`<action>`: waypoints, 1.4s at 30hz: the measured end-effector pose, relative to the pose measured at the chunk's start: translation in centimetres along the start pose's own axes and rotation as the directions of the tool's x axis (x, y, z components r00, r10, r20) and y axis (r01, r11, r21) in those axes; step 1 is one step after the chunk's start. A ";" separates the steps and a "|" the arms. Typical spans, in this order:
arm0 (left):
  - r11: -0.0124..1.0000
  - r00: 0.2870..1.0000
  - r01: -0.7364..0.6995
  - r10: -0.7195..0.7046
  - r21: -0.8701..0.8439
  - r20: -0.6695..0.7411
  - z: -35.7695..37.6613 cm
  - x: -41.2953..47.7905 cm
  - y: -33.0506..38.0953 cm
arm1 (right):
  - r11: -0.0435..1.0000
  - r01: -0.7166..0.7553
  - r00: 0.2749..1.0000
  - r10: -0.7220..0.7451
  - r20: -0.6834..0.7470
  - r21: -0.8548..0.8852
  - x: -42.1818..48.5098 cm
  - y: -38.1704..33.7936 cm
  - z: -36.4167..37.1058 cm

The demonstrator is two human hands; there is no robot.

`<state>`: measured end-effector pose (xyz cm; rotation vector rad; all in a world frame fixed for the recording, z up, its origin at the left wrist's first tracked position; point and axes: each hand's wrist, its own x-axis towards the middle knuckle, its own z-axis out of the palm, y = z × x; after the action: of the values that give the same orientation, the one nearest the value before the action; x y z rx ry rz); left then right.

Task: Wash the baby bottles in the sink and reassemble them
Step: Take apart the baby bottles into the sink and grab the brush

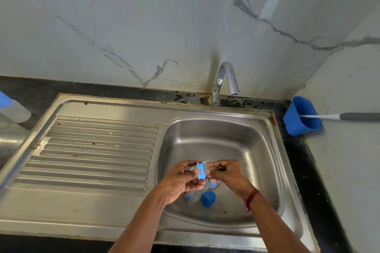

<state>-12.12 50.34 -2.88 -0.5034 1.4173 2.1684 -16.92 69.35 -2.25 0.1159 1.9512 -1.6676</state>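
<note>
Over the steel sink basin [242,135], my left hand [181,183] grips a blue screw collar [201,171] of a baby bottle. My right hand [228,174] pinches the clear teat [208,171] seated in that collar. Below my hands, on the basin floor, lie a clear bottle body [192,198] and a blue cap [207,199]. Another baby bottle [12,108] with a blue top lies on the counter at the far left.
A chrome tap [225,82] stands behind the basin; no water runs. The ribbed drainboard [92,154] lies to the left. A blue holder [301,116] with a grey-handled brush [349,116] hangs on the right wall.
</note>
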 end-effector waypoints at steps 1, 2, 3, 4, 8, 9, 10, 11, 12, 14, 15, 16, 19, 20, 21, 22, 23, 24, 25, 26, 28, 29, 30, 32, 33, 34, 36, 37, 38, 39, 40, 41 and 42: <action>1.000 1.000 -0.005 0.005 -0.001 0.003 0.1 0.0 0.1 | 1.000 0.001 1.000 -0.001 0.006 -0.008 0.0 -0.2 -0.1; 1.000 1.000 -0.010 0.010 0.001 0.004 0.1 -0.1 0.1 | 1.000 0.004 1.000 -0.004 0.010 -0.028 0.0 -0.5 -0.2; 1.000 1.000 -0.016 0.016 0.005 0.005 0.3 -0.1 0.1 | 0.998 0.009 1.000 -0.009 0.014 -0.054 0.0 -0.7 -0.3; 1.000 1.000 -0.023 0.023 0.010 0.006 0.4 -0.1 0.1 | 0.997 0.016 1.000 -0.015 0.013 -0.078 0.0 -0.9 -0.4; 0.999 0.999 -0.048 0.048 0.009 -0.008 0.7 0.0 0.1 | 0.990 0.033 0.999 -0.035 -0.010 -0.140 0.1 -1.6 -0.3; 0.999 0.999 -0.051 0.051 0.001 -0.017 0.7 0.0 0.0 | 0.987 0.036 0.999 -0.038 -0.007 -0.156 0.0 -1.7 -0.3; 0.999 0.998 -0.051 0.050 -0.006 -0.027 0.7 0.0 -0.1 | 0.984 0.040 0.999 -0.040 0.001 -0.175 -0.1 -1.8 -0.2; 0.999 0.998 -0.050 0.049 -0.010 -0.034 0.6 -0.1 -0.2 | 0.980 0.044 0.999 -0.042 0.013 -0.193 -0.1 -1.9 -0.2; 0.999 0.998 -0.049 0.049 -0.013 -0.036 0.6 -0.1 -0.4 | 0.975 0.049 0.999 -0.045 0.024 -0.216 -0.2 -2.0 -0.1; 0.999 0.998 -0.049 0.049 -0.020 -0.039 0.6 -0.3 -0.7 | 0.958 0.066 0.998 -0.057 0.041 -0.278 -0.3 -2.3 0.0; 0.998 0.998 -0.052 0.051 -0.023 -0.040 0.6 -0.3 -0.8 | 0.947 0.076 0.997 -0.064 0.047 -0.311 -0.3 -2.5 0.1; 0.998 0.998 -0.056 0.055 -0.027 -0.040 0.5 -0.4 -0.8 | 0.935 0.082 0.996 -0.068 0.052 -0.344 -0.2 -2.6 0.1; 0.997 0.997 -0.065 0.063 -0.045 -0.041 0.5 -0.5 -0.8 | 0.890 0.112 0.994 -0.093 0.065 -0.442 -0.2 -3.0 0.4; 0.997 0.997 -0.065 0.063 -0.052 -0.042 0.5 -0.6 -0.9 | 0.873 0.129 0.992 -0.107 0.073 -0.471 -0.1 -3.1 0.4; 0.996 0.997 -0.064 0.062 -0.059 -0.042 0.5 -0.6 -0.9 | 0.854 0.147 0.989 -0.124 0.079 -0.500 0.0 -3.2 0.5; 0.996 0.997 -0.064 0.061 -0.065 -0.045 0.5 -0.6 -1.0 | 0.834 0.163 0.987 -0.139 0.084 -0.527 0.1 -3.2 0.6; 0.995 0.997 -0.066 0.062 -0.069 -0.049 0.5 -0.7 -1.0 | 0.816 0.176 0.984 -0.151 0.090 -0.551 0.1 -3.2 0.7; 0.995 0.997 -0.068 0.064 -0.070 -0.053 0.5 -0.7 -1.1 | 0.795 0.188 0.982 -0.162 0.097 -0.577 0.2 -3.2 0.8; 0.995 0.996 -0.068 0.064 -0.068 -0.055 0.5 -0.6 -1.1 | 0.768 0.203 0.979 -0.176 0.105 -0.608 0.3 -3.2 0.9; 0.996 0.997 -0.064 0.060 -0.063 -0.058 0.4 -0.6 -1.1 | 0.738 0.221 0.975 -0.191 0.117 -0.638 0.4 -3.1 1.0; 0.997 0.997 -0.055 0.052 -0.046 -0.059 0.3 -0.5 -1.2 | 0.684 0.254 0.966 -0.220 0.138 -0.684 0.4 -2.9 1.2; 0.998 0.997 -0.049 0.047 -0.037 -0.054 0.2 -0.5 -1.2 | 0.668 0.259 0.964 -0.228 0.140 -0.697 0.5 -2.8 1.3; 0.999 0.998 -0.042 0.041 -0.029 -0.049 0.1 -0.4 -1.1 | 0.669 0.247 0.966 -0.223 0.127 -0.701 0.5 -2.6 1.4; 1.000 0.999 -0.029 0.029 -0.005 -0.043 0.1 -0.2 -1.0 | 0.719 0.185 0.980 -0.184 0.074 -0.670 0.6 -2.3 1.5; 1.000 0.999 -0.019 0.019 0.006 -0.041 0.2 -0.1 -1.1 | 0.759 0.155 0.986 -0.163 0.046 -0.632 0.6 -2.2 1.4; 1.000 0.999 -0.008 0.008 0.013 -0.042 0.2 0.0 -1.2 | 0.800 0.130 0.989 -0.149 0.017 -0.585 0.5 -1.9 1.3; 1.000 0.999 -0.002 0.003 0.012 -0.053 0.4 0.2 -1.4 | 0.872 0.093 0.991 -0.126 -0.036 -0.480 0.5 -1.3 1.1; 1.000 0.998 -0.004 0.005 0.011 -0.055 0.5 0.2 -1.5 | 0.906 0.078 0.992 -0.110 -0.053 -0.416 0.3 -1.0 1.0; 1.000 0.998 -0.007 0.008 0.013 -0.055 0.5 0.3 -1.5 | 0.933 0.065 0.993 -0.094 -0.065 -0.354 0.3 -0.7 1.0; 1.000 0.999 -0.011 0.012 0.020 -0.051 0.6 0.3 -1.5 | 0.951 0.057 0.994 -0.083 -0.074 -0.303 0.3 -0.5 0.9; 1.000 0.999 -0.015 0.016 0.026 -0.047 0.7 0.3 -1.4 | 0.962 0.049 0.993 -0.075 -0.087 -0.268 0.3 -0.4 0.9; 1.000 0.999 -0.015 0.016 0.027 -0.042 0.7 0.3 -1.4 | 0.970 0.041 0.992 -0.068 -0.104 -0.238 0.3 -0.3 0.9; 1.000 0.999 -0.014 0.015 0.023 -0.039 0.8 0.3 -1.4 | 0.977 0.034 0.990 -0.061 -0.127 -0.212 0.3 -0.3 0.9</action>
<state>-11.60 51.63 -3.75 -0.5313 1.4685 2.1628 -16.97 68.40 -2.18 0.1026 2.2332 -1.5059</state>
